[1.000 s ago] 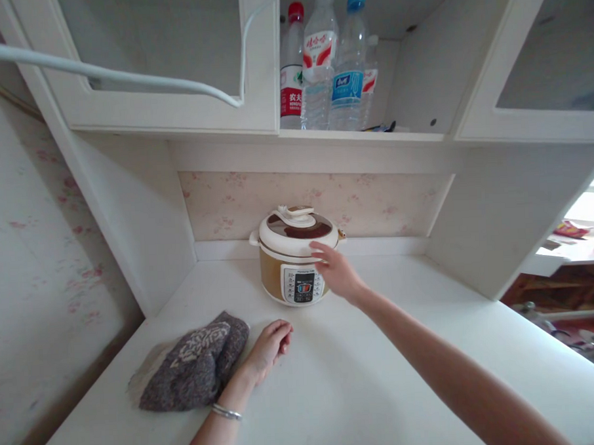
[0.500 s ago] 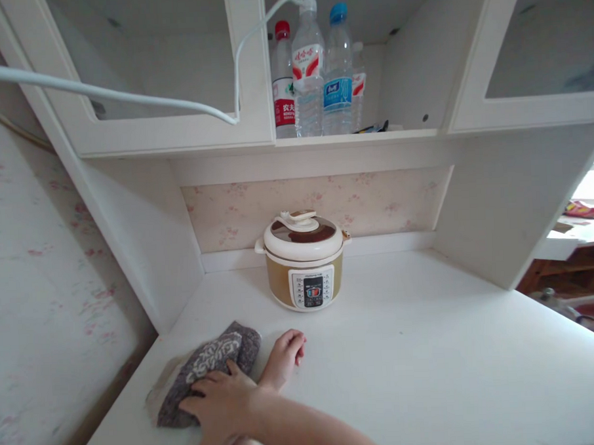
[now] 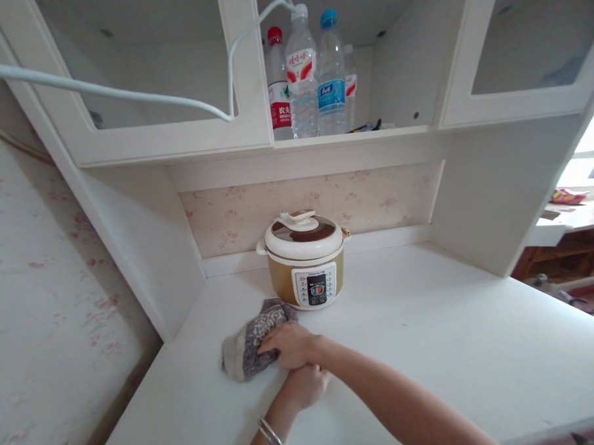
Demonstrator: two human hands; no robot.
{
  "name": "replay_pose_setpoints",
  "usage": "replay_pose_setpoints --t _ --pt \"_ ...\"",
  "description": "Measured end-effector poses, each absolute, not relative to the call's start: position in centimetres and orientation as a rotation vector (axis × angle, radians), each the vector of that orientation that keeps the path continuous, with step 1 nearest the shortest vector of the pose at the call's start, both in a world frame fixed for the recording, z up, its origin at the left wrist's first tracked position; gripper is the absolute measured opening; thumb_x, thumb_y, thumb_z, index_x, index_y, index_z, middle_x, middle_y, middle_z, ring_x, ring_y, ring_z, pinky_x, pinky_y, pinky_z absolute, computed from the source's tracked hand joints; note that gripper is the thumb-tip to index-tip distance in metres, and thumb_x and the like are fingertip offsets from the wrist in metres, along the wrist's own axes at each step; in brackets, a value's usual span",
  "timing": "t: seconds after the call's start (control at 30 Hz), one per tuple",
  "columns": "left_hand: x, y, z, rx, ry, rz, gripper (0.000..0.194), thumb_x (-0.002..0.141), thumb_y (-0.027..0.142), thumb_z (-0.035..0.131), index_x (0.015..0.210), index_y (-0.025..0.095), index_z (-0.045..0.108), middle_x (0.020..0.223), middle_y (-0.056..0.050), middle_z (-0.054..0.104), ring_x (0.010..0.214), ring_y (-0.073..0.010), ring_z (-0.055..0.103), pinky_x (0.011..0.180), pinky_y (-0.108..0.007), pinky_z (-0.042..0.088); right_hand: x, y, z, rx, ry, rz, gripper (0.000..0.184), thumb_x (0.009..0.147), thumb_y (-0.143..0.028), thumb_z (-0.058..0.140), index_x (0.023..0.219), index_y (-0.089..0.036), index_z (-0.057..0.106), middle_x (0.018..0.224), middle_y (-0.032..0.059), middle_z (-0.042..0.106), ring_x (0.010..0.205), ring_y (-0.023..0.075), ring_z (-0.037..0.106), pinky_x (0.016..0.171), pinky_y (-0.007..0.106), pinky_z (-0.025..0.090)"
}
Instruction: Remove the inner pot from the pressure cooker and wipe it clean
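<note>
A grey cloth (image 3: 260, 335) with a pale patterned band and a whitish end lies bunched on the white counter, just in front of the electric pressure cooker (image 3: 306, 265). My right hand (image 3: 290, 344) presses on the cloth's right side, its fingers bent over the fabric. Right below it, my left hand (image 3: 307, 385) rests near the counter surface with curled fingers, touching or nearly touching my right wrist. Nothing shows in the left hand, though its fingertips are partly hidden. A silver bracelet (image 3: 270, 435) circles my left wrist.
The white counter (image 3: 406, 355) stretches to the right. Overhead, a cabinet shelf (image 3: 352, 137) holds several plastic bottles (image 3: 302, 78). A white cable (image 3: 124, 95) hangs across the upper left. A side panel (image 3: 497, 194) stands at the right, and a papered wall (image 3: 44, 292) at the left.
My right hand and the cloth have moved right and farther back, close to the cooker. The cloth is more bunched. My left hand has drawn nearer to me, below the right one.
</note>
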State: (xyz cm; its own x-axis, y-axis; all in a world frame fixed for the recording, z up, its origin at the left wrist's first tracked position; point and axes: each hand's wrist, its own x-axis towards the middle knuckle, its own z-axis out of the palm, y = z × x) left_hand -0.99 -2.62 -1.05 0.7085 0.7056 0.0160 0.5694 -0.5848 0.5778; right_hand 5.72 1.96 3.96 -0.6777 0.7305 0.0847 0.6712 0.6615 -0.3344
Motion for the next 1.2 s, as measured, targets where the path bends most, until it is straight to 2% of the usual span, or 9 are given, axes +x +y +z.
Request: replay_pose_setpoints --t 0.13,0.3,0.5,0.6,0.7,0.87,0.93,1.07,1.2 --pt "-1.0 -3.4 -0.3 2.265 0.751 0.249 0.025 0.083 0.036 0.054 0.085 0.021 0.074 0.08 -0.002 0.072 0.072 -0.0184 0.062 0.063 -0.026 0.043 10.8 0.5 2.8 -1.128 -2.502 0.541 0.057 0.063 -0.008 0.047 0.11 -0.029 0.071 0.115 -0.0038 0.069 0.11 0.0146 0.06 0.099 0.024 0.04" --pt "-1.2 -2.6 -0.1 2.119 0.67 0.138 0.025 0.073 0.038 0.065 0.073 0.016 0.077 0.062 -0.001 0.067 0.055 -0.0125 0.05 0.051 -0.023 0.034 14.3 -2.1 1.7 -1.22 -2.301 0.448 0.058 0.06 -0.008 0.045 0.108 -0.029 0.071 0.108 -0.0022 0.071 0.104 0.0164 0.061 0.096 0.027 0.04" --pt "-2.1 -4.2 -0.2 2.021 0.732 0.023 0.026 0.069 0.042 0.07 0.077 0.018 0.078 0.058 0.002 0.063 0.051 -0.0098 0.044 0.047 -0.022 0.03 18.8 -4.5 1.1 -1.346 -2.135 0.372 0.057 0.055 -0.007 0.042 0.097 -0.03 0.073 0.099 -0.0037 0.073 0.1 0.016 0.062 0.093 0.027 0.039" --pt "-3.0 -4.3 2.6 1.977 0.782 -0.042 0.028 0.076 0.042 0.063 0.082 0.018 0.077 0.062 0.001 0.064 0.051 -0.0099 0.047 0.046 -0.02 0.032 23.0 -5.8 0.5 -1.524 -2.019 0.309 0.053 0.055 -0.008 0.042 0.093 -0.03 0.073 0.098 -0.0038 0.072 0.099 0.0154 0.061 0.093 0.027 0.038" --pt "-3.2 -2.3 8.8 2.131 0.81 0.0 0.032 0.083 0.042 0.054 0.084 0.017 0.074 0.063 0.0 0.063 0.053 -0.0106 0.05 0.048 -0.02 0.035 27.7 -7.0 -0.4 -1.77 -1.897 0.192 0.05 0.061 -0.011 0.044 0.098 -0.03 0.072 0.106 -0.0031 0.071 0.104 0.0176 0.059 0.094 0.031 0.038" --pt "-0.3 4.7 20.2 2.765 0.829 0.413 0.033 0.091 0.037 0.045 0.079 0.018 0.069 0.08 -0.003 0.066 0.074 -0.0149 0.058 0.071 -0.025 0.043 32.7 -8.1 -1.9 -2.096 -1.65 -0.097 0.044 0.075 -0.025 0.047 0.115 -0.029 0.066 0.118 0.0006 0.066 0.11 0.0244 0.054 0.094 0.04 0.038" --pt "1.5 7.7 22.9 2.903 0.929 0.546 0.031 0.092 0.035 0.043 0.087 0.019 0.069 0.092 -0.005 0.066 0.081 -0.0168 0.059 0.078 -0.028 0.044 33.2 -8.3 -2.3 -2.147 -1.59 -0.146 0.045 0.077 -0.027 0.047 0.119 -0.029 0.064 0.122 0.0008 0.064 0.112 0.0251 0.052 0.094 0.041 0.037" --pt "4.8 12.1 25.2 3.042 1.235 0.703 0.041 0.092 0.043 0.042 0.12 0.019 0.06 0.119 -0.011 0.058 0.109 -0.0237 0.054 0.096 -0.033 0.039 33.1 -8.5 -2.5 -2.148 -1.597 -0.146 0.045 0.078 -0.026 0.046 0.12 -0.031 0.063 0.124 -0.0009 0.062 0.115 0.0245 0.05 0.094 0.041 0.036" --pt "7.3 14.4 25.8 3.048 1.499 0.535 0.057 0.092 0.055 0.033 0.137 0.021 0.045 0.135 -0.014 0.048 0.122 -0.0294 0.046 0.101 -0.038 0.034 33.0 -8.6 -2.2 -2.133 -1.618 -0.103 0.045 0.077 -0.023 0.047 0.117 -0.032 0.065 0.123 -0.0005 0.063 0.115 0.0242 0.05 0.095 0.041 0.036"
